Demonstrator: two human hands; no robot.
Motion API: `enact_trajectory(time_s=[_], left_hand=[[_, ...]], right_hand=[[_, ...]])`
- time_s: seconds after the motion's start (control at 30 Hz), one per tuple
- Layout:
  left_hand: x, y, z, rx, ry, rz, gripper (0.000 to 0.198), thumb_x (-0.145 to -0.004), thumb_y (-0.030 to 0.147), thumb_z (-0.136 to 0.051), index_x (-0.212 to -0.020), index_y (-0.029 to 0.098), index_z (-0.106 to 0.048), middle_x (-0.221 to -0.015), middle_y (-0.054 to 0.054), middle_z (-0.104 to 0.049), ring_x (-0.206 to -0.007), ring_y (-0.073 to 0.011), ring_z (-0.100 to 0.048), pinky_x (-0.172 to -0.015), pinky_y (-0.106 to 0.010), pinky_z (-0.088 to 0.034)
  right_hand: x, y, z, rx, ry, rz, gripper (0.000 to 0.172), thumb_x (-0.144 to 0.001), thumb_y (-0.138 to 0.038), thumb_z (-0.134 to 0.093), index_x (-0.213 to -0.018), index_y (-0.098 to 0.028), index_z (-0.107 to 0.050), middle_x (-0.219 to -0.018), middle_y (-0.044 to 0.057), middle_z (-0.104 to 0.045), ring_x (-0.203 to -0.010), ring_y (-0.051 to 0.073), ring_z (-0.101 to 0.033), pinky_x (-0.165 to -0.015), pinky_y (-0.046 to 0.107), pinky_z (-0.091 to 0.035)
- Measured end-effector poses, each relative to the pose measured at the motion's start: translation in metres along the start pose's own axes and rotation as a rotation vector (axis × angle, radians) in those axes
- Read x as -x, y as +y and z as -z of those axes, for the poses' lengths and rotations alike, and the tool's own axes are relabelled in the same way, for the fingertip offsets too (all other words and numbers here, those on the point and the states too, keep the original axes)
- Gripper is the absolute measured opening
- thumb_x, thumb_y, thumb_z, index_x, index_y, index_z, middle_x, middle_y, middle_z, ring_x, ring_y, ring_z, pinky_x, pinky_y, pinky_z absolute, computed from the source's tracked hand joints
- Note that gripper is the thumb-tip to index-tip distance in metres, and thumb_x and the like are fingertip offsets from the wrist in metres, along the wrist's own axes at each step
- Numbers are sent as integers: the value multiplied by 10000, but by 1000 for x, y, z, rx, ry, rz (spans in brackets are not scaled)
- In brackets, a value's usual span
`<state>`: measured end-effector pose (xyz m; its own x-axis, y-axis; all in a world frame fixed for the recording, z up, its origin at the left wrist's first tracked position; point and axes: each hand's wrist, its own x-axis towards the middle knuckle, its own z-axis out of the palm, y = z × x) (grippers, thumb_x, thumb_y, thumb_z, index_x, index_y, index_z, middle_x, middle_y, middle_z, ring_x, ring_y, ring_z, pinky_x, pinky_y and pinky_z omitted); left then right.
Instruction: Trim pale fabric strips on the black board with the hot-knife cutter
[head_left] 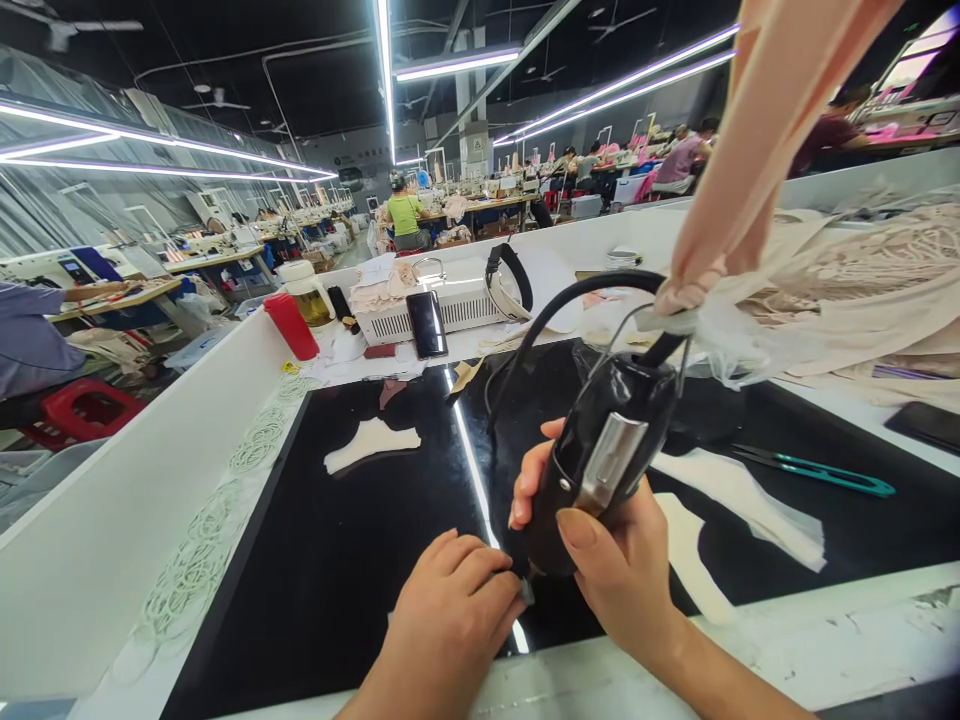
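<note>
My right hand [622, 560] is closed around a black corded hand tool [585, 490] with a silver metal lever; my thumb lies by the lever. The tool tilts, its lower end close to the black glossy board [360, 560]. Its thick cable [540, 325] rises from the top and loops to the left. My left hand [457, 610] rests on the board beside the tool's lower end. Its fingers are curled together over a small greyish piece [526, 592], mostly hidden. White fabric pieces [742, 505] lie right of my right hand, and another cream piece [373, 443] lies farther left.
Teal-handled thread snips [817, 472] lie on the right. A phone [427, 324] leans against a white vented box [465, 295] behind the board. Pale elastic loops [202, 540] line the left side. Peach fabric [780, 130] hangs at upper right. A red cup [291, 326] stands back left.
</note>
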<state>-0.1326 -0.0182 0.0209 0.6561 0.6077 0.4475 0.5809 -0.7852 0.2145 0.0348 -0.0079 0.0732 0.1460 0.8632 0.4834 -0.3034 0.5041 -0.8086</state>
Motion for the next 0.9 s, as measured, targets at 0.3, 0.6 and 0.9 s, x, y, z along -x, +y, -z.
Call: enact_trajectory(time_s=[0.3,0.6,0.9], left_hand=[[2,-1,-1,-30,6,-24,163,-1042,253,-538,-1068,235,-698,-1079,1,-747,-1000,-205,-702,-1018,-474,-554],[5,-3,-2,-57,72,-70,190,-1059,288,-510,-1082,214,-684,-1072,-1,-751,-1006,-192,-708,-1068,-451,-528],[8,0,-3,-105,130,-144,190,-1040,312,-548,-1092,214,-703,-991,20,-754,-931,-171,-708,-1092,-397,-508]], right_hand=[[0,1,-2,5,13,9,367,-902,-465,-735,-1193,-309,-573,-860,2,-649,-624,155,-627,-553,297,-567],[-2,0,1,0,8,16,339,-926,-439,-717,-1197,-308,-561,-897,-3,-642,-662,151,-635,-601,301,-570],[-1,1,1,2,6,15,346,-922,-457,-721,-1198,-310,-573,-886,-3,-644,-656,147,-633,-592,292,-571]])
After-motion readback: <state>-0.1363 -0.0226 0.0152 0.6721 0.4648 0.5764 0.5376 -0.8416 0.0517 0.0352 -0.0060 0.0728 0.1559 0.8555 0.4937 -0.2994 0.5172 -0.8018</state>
